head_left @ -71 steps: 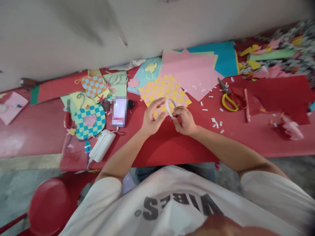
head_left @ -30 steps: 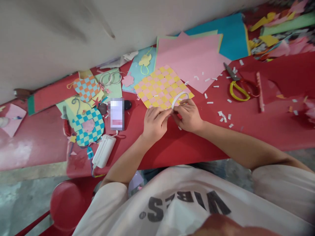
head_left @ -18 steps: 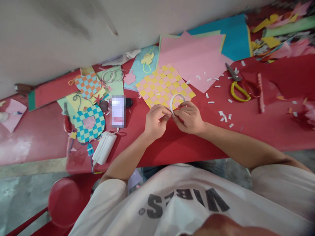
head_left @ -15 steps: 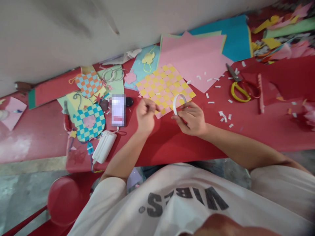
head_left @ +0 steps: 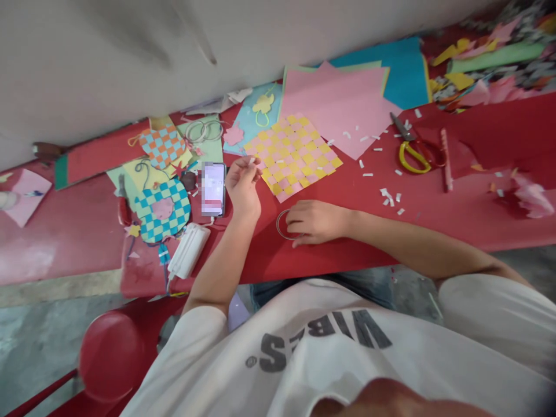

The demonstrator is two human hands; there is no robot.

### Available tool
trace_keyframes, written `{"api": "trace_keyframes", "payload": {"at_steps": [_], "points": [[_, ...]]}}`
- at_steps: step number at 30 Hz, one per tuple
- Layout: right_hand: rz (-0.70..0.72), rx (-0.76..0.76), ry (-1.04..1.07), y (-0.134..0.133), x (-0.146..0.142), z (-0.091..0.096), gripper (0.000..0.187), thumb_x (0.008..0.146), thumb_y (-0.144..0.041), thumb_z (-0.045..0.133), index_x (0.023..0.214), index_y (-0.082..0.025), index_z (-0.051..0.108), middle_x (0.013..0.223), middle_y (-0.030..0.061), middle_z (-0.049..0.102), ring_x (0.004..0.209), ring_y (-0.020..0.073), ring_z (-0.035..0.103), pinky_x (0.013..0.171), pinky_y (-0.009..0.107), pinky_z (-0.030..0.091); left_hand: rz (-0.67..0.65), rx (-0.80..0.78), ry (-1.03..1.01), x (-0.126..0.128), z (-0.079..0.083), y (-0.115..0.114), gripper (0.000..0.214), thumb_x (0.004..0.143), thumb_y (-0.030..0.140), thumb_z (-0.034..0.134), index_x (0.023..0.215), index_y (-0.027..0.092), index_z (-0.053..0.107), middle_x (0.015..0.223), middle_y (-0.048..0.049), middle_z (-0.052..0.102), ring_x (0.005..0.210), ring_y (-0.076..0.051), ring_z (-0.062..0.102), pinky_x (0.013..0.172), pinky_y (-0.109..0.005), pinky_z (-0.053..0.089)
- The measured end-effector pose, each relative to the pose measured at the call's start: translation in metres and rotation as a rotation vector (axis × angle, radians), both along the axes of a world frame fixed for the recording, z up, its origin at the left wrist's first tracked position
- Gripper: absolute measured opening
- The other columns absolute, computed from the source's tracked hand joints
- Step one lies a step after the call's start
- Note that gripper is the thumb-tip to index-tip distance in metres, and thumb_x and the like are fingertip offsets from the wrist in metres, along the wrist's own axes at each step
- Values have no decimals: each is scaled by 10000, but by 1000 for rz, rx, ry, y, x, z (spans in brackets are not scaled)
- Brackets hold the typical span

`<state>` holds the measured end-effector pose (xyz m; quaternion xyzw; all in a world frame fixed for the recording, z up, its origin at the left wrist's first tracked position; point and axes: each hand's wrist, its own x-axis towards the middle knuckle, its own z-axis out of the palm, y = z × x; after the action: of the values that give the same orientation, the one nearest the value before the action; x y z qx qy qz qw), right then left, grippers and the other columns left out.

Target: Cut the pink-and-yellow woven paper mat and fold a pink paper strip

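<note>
My left hand (head_left: 244, 188) is raised beside the phone, its fingers pinched around a small whitish piece of tape (head_left: 252, 163). Lower down, close to the table's front edge, my right hand (head_left: 316, 222) has its fingers over a thin roll of tape (head_left: 280, 227) that lies flat on the red table. Part of the roll is hidden under those fingers. Just beyond both hands, a woven pink-and-yellow paper mat (head_left: 295, 153) lies flat, with small white scraps on and around it.
Scissors (head_left: 412, 152) with yellow and red handles and a pink cutter-like stick (head_left: 446, 159) lie right. Pink paper sheets (head_left: 339, 104) are at the back. To the left are a phone (head_left: 214, 190), a white power bank (head_left: 189, 250) and a blue-green woven pouch (head_left: 164, 211).
My right hand has lowered the tape roll from upright in the air to flat on the table. My left hand has moved left and up, away from the right hand.
</note>
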<state>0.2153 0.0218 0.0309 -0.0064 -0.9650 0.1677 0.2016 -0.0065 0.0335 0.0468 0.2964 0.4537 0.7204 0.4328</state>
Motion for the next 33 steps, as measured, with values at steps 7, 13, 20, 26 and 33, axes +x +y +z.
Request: {"api": "trace_keyframes", "payload": {"at_steps": [7, 13, 20, 26, 33], "points": [[-518, -331, 505, 32, -4, 26, 168, 1032, -295, 692, 1176, -232, 631, 1019, 54, 728, 799, 179, 700, 725, 347, 592, -398, -73, -18, 6, 7, -10, 312, 717, 205, 683, 973, 241, 858, 1168, -53, 823, 884, -134, 684, 807, -285, 510], [-621, 22, 577, 54, -1, -20, 153, 979, -288, 692, 1077, -277, 574, 999, 55, 752, 795, 224, 720, 687, 406, 576, -581, -133, 87, 11, 6, -14, 378, 817, 351, 679, 1117, 236, 879, 1379, -104, 807, 1083, -214, 734, 939, -358, 525], [-561, 276, 514, 61, 7, -49, 180, 929, -115, 625, 956, -267, 533, 1017, 29, 808, 791, 186, 738, 668, 351, 493, -679, -243, 128, 19, -6, -15, 417, 854, 578, 806, 1041, 213, 883, 1171, -138, 858, 1155, -277, 775, 956, -383, 518], [-598, 307, 393, 63, 8, -53, 218, 882, -77, 591, 1008, -254, 569, 1048, 46, 790, 777, 192, 685, 706, 363, 461, -679, -280, 124, 19, -11, -15, 480, 856, 655, 823, 1064, 225, 875, 1146, -128, 858, 1097, -258, 786, 917, -365, 509], [-587, 365, 415, 65, 9, -53, 250, 871, -37, 566, 981, -260, 541, 974, 16, 768, 714, 175, 613, 661, 353, 376, -715, -268, 145, 19, -13, -16, 509, 883, 687, 796, 1111, 239, 871, 1205, -127, 852, 1168, -287, 774, 930, -384, 511]]}}
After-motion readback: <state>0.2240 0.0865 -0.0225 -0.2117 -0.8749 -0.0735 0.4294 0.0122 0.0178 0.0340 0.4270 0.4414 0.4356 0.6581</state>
